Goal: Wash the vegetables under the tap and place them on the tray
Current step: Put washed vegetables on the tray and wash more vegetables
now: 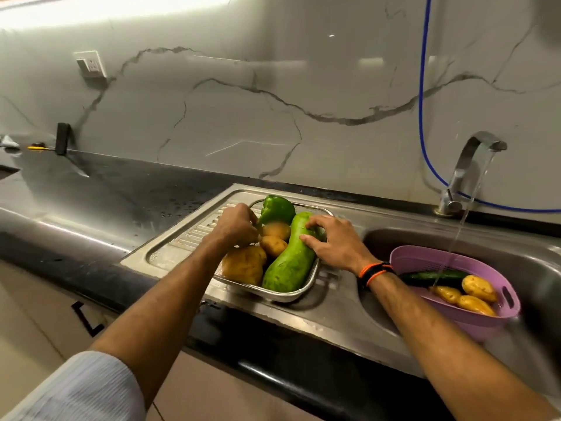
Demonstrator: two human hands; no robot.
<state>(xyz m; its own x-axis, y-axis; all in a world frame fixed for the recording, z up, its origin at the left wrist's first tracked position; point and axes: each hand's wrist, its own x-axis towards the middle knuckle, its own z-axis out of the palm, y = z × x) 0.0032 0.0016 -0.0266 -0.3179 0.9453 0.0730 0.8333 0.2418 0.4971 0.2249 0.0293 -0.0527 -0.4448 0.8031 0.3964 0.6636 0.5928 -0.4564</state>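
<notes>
In the head view, a shiny metal mesh tray sits on the steel draining board in the middle of the frame. In the tray lie a long light-green gourd, a green bell pepper and some brown potatoes.

The left hand reaches into the tray with curled fingers by the pepper and potatoes, but I cannot tell if it holds one. The right hand rests on the top end of the gourd with its fingers bent round it.

At the right of the frame, a purple plastic basket sits in the steel sink. It holds a dark green cucumber and yellow potatoes. Water runs from the silver tap into the basket. The dark surface stretches away at the left.
</notes>
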